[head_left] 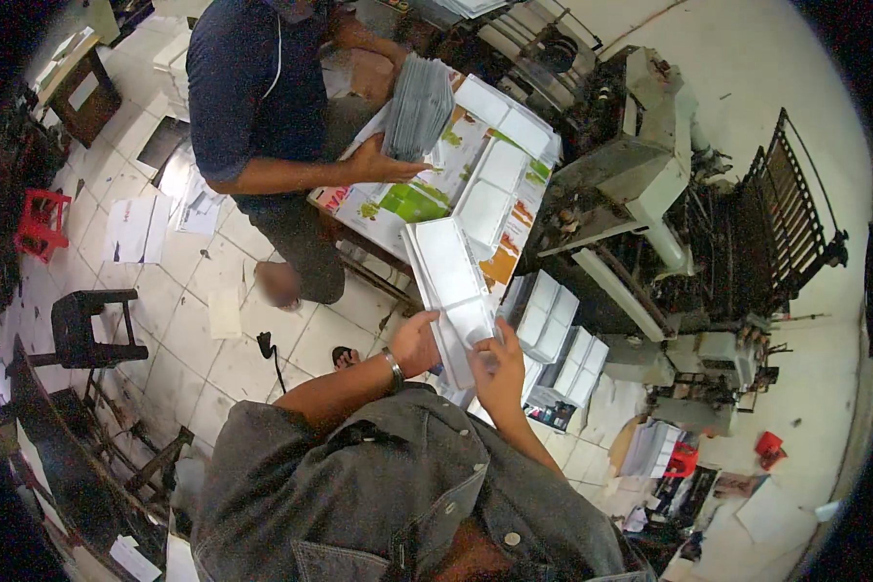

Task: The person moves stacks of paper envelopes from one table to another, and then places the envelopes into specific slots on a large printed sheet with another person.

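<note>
Clearly, both hands of the person were at one long white paper stack (448,260), which lay slantwise in front of the chest, with its far end over the near edge of the table (367,231); whether it touched the table could not be told. The left hand (415,344), with a metal band (392,369) around the wrist, gripped the left edge of the stack between thumb and fingers, although these fingers were mostly hidden. The right hand (498,369) was at the near right end of the same stack, its fingers bent and a little blurred; I could not tell if they pinched some sheets or only touched them.

On the table, colourful printed sheets (417,202) were spread, and on them stood further white stacks (490,189), just beside the far end of the held one. To the right of the table, at the near side, more paper blocks (545,318) stood in rows. Far on the left, a co-worker (252,97) in a dark shirt held a thick grey stack (420,109) above the table. A black stool (92,325) stood on the left, and a large machine (621,160) on the right.
</note>
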Demonstrator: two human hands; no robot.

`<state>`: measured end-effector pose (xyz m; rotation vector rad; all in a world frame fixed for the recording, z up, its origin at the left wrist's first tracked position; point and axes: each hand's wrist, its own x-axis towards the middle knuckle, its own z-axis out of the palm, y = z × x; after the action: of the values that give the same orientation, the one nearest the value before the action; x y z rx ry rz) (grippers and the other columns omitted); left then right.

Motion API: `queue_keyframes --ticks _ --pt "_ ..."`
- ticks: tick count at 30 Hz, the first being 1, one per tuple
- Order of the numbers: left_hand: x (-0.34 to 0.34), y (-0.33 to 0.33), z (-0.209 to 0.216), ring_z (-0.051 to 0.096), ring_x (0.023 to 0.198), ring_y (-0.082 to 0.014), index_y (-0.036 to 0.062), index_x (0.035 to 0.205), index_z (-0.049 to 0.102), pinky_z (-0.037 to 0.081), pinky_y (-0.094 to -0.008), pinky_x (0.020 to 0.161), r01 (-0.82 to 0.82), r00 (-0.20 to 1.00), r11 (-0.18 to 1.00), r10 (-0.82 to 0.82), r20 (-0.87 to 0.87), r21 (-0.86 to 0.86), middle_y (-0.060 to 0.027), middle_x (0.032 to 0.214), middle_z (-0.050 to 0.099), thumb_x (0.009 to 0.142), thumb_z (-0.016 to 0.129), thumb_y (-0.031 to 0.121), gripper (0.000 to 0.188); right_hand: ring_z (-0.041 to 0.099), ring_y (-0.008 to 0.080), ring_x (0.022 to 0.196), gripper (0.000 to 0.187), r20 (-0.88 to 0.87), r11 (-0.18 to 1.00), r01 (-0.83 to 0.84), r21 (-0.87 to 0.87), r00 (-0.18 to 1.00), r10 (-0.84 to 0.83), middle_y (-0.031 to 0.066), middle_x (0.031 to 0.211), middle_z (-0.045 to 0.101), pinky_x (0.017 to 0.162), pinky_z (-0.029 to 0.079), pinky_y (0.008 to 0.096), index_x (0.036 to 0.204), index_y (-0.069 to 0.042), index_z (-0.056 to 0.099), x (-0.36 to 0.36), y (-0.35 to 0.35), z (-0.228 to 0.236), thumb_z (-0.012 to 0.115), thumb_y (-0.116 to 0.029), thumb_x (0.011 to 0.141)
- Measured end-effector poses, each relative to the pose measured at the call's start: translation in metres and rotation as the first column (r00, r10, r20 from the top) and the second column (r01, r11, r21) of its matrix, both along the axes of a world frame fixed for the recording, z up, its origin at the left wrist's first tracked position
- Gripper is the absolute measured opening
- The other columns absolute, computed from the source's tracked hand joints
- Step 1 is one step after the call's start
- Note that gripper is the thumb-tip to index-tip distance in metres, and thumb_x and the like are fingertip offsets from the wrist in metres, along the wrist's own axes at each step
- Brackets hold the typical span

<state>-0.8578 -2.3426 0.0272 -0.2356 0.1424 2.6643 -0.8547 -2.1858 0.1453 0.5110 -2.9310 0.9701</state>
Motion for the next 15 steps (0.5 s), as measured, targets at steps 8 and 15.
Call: queue_keyframes --ticks 8,15 --pt "-0.004 0.005 -0.021 0.06 0.116 -0.0329 -0.0027 0.132 0.046 0.045 -0.0491 0.103 -0.056 0.977 0.986 0.088 0.197 -0.16 -0.0172 0.129 0.058 0.094 0.045 0.015 0.042 0.057 0.0258 0.118 0.005 0.301 0.825 0.317 -0.468 0.935 -0.189 0.0198 0.13 0.06 0.101 0.042 0.0369 0.084 -0.005 0.069 -0.033 0.044 -0.009 0.07 -0.009 0.085" --pt "-0.003 0.002 -0.023 0.06 0.118 -0.0309 -0.0032 0.135 0.045 0.045 -0.0457 0.106 0.021 0.99 0.996 -0.008 0.143 -0.088 -0.0176 0.13 0.058 0.092 0.049 0.015 0.046 0.053 0.0068 0.071 0.012 0.463 0.499 0.57 -0.653 0.822 -0.333 0.0003 0.082 0.066 0.07 0.043 0.0224 0.081 -0.005 0.065 -0.066 0.104 -0.033 0.066 -0.011 0.091"
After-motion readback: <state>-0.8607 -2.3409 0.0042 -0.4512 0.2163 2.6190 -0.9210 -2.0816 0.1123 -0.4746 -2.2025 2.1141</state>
